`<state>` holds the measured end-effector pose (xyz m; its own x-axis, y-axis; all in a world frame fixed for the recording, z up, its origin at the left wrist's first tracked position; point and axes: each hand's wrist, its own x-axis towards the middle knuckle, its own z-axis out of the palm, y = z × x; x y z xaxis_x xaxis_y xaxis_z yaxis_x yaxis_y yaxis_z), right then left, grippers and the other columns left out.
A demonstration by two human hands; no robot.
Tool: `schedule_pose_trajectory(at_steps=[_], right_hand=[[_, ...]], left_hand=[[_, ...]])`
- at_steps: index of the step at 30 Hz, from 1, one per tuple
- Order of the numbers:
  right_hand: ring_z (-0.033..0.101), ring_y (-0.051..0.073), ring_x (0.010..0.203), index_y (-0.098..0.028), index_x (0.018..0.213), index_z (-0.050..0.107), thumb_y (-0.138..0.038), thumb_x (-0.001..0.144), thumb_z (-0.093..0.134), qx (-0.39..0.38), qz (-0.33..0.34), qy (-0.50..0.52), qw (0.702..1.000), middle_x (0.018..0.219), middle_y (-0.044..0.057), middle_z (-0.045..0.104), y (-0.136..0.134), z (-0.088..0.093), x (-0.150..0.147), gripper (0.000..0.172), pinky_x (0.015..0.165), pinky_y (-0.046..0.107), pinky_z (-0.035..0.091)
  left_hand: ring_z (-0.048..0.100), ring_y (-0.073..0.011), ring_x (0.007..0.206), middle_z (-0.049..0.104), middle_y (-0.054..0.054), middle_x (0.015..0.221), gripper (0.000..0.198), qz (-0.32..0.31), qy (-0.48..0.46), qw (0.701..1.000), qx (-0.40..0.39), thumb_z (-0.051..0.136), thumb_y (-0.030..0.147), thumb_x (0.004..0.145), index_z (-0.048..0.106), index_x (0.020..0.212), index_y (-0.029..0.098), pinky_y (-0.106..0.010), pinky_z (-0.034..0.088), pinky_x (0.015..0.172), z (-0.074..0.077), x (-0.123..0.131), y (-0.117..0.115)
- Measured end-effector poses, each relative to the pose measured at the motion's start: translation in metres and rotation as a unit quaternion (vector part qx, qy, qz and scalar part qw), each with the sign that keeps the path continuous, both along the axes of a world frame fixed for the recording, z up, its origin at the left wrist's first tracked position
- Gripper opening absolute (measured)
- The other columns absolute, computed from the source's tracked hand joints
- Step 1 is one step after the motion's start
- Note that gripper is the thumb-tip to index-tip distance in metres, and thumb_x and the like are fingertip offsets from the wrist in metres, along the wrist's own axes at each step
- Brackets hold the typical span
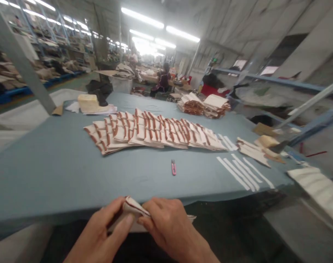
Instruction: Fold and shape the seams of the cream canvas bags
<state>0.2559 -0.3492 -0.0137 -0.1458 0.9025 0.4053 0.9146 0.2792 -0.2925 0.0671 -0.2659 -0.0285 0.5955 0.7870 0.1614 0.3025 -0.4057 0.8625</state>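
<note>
At the near edge of the table, both hands grip one cream fabric piece [135,208] with a dark reddish-brown edge. My left hand [106,226] pinches its left part between thumb and fingers. Close beside it, my right hand [167,224] is closed on the right part of the same fabric. Much of the piece is hidden behind the hands. Beyond them, pink-handled thread snips [173,168] lie on the table. A long overlapping row of folded cream fabric pieces [155,131] with brown edges stretches across the middle.
The table [59,171] has a blue-grey cover. White strips [237,171] lie at the right, near a small fabric pile [252,150]. Stacked fabric bundles [204,106] and a yellowish block [88,103] stand farther back. A metal post [23,58] rises at left; a person [163,80] sits beyond.
</note>
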Motion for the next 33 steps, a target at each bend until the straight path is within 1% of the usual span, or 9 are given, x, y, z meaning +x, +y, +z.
schedule_pose_trajectory(at_steps=[2, 5, 8, 12, 15, 18, 27, 29, 33], right_hand=[[0.065, 0.017, 0.061, -0.019, 0.088, 0.065, -0.042, 0.113, 0.041, -0.027, 0.014, 0.056, 0.998, 0.074, 0.003, 0.072, -0.002, -0.01, -0.006, 0.041, 0.055, 0.029, 0.038], [0.06, 0.014, 0.059, -0.02, 0.093, 0.064, -0.042, 0.108, 0.053, -0.101, 0.032, 0.21, 0.972, 0.074, 0.0, 0.069, -0.009, -0.024, -0.018, 0.029, 0.055, 0.025, 0.039], [0.051, 0.011, 0.057, -0.021, 0.088, 0.062, -0.041, 0.093, 0.071, -0.215, 0.01, 0.375, 0.902, 0.07, -0.004, 0.061, -0.012, -0.028, -0.031, 0.022, 0.052, 0.022, 0.036], [0.042, 0.01, 0.057, -0.021, 0.085, 0.059, -0.051, 0.088, 0.069, -0.326, 0.003, 0.506, 0.799, 0.068, -0.005, 0.051, -0.007, -0.025, -0.037, 0.032, 0.052, 0.022, 0.033], [0.039, 0.01, 0.06, -0.02, 0.083, 0.055, -0.063, 0.088, 0.065, -0.363, 0.023, 0.557, 0.747, 0.069, -0.005, 0.048, 0.001, -0.026, -0.033, 0.044, 0.054, 0.023, 0.031], [0.039, 0.01, 0.061, -0.02, 0.081, 0.053, -0.07, 0.085, 0.066, -0.398, 0.026, 0.578, 0.712, 0.07, -0.005, 0.047, 0.006, -0.028, -0.029, 0.051, 0.054, 0.022, 0.03], [0.035, 0.009, 0.057, -0.021, 0.081, 0.051, -0.072, 0.089, 0.063, -0.392, 0.037, 0.585, 0.709, 0.066, -0.007, 0.043, 0.003, -0.029, -0.031, 0.053, 0.051, 0.021, 0.028], [0.036, 0.009, 0.057, -0.021, 0.081, 0.051, -0.067, 0.094, 0.059, -0.386, 0.032, 0.567, 0.727, 0.066, -0.007, 0.044, 0.002, -0.029, -0.032, 0.049, 0.052, 0.021, 0.029], [0.04, 0.01, 0.06, -0.02, 0.079, 0.052, -0.05, 0.102, 0.053, -0.351, 0.007, 0.482, 0.803, 0.067, -0.006, 0.047, 0.001, -0.027, -0.034, 0.037, 0.055, 0.023, 0.031]], left_hand=[[0.073, -0.0218, 0.079, 0.079, -0.001, 0.085, 0.021, 0.007, 0.011, 1.0, -0.013, 0.058, 0.035, 0.094, 0.074, 0.086, 0.024, -0.025, 0.061, 0.071, 0.015, -0.005, -0.004], [0.069, -0.0193, 0.078, 0.076, 0.0, 0.082, 0.019, 0.001, 0.026, 0.999, -0.047, 0.053, 0.025, 0.091, 0.069, 0.081, 0.024, -0.023, 0.057, 0.07, 0.023, -0.015, -0.014], [0.064, -0.0178, 0.074, 0.072, 0.001, 0.077, 0.018, 0.005, 0.07, 0.993, -0.095, 0.052, 0.021, 0.088, 0.066, 0.078, 0.023, -0.023, 0.052, 0.068, 0.02, -0.026, -0.023], [0.058, -0.0166, 0.07, 0.066, 0.001, 0.074, 0.017, 0.003, 0.131, 0.981, -0.145, 0.052, 0.023, 0.088, 0.063, 0.075, 0.021, -0.024, 0.046, 0.065, 0.014, -0.033, -0.026], [0.057, -0.0167, 0.069, 0.065, 0.001, 0.074, 0.015, 0.001, 0.136, 0.978, -0.159, 0.051, 0.022, 0.085, 0.063, 0.078, 0.021, -0.024, 0.044, 0.062, 0.016, -0.028, -0.024], [0.056, -0.0165, 0.065, 0.064, 0.0, 0.072, 0.017, -0.013, 0.118, 0.975, -0.188, 0.051, 0.026, 0.086, 0.065, 0.078, 0.021, -0.024, 0.042, 0.057, 0.021, -0.023, -0.022], [0.05, -0.0141, 0.061, 0.059, 0.003, 0.065, 0.022, -0.042, 0.06, 0.973, -0.218, 0.053, 0.03, 0.089, 0.065, 0.073, 0.02, -0.023, 0.04, 0.058, 0.025, -0.025, -0.016], [0.051, -0.0147, 0.064, 0.061, 0.002, 0.069, 0.024, -0.047, 0.06, 0.968, -0.239, 0.055, 0.034, 0.09, 0.065, 0.075, 0.019, -0.024, 0.041, 0.06, 0.022, -0.025, -0.016], [0.047, -0.0135, 0.064, 0.056, 0.003, 0.069, 0.033, -0.025, 0.073, 0.964, -0.256, 0.056, 0.042, 0.095, 0.06, 0.072, 0.019, -0.023, 0.038, 0.058, 0.011, -0.025, -0.018]])
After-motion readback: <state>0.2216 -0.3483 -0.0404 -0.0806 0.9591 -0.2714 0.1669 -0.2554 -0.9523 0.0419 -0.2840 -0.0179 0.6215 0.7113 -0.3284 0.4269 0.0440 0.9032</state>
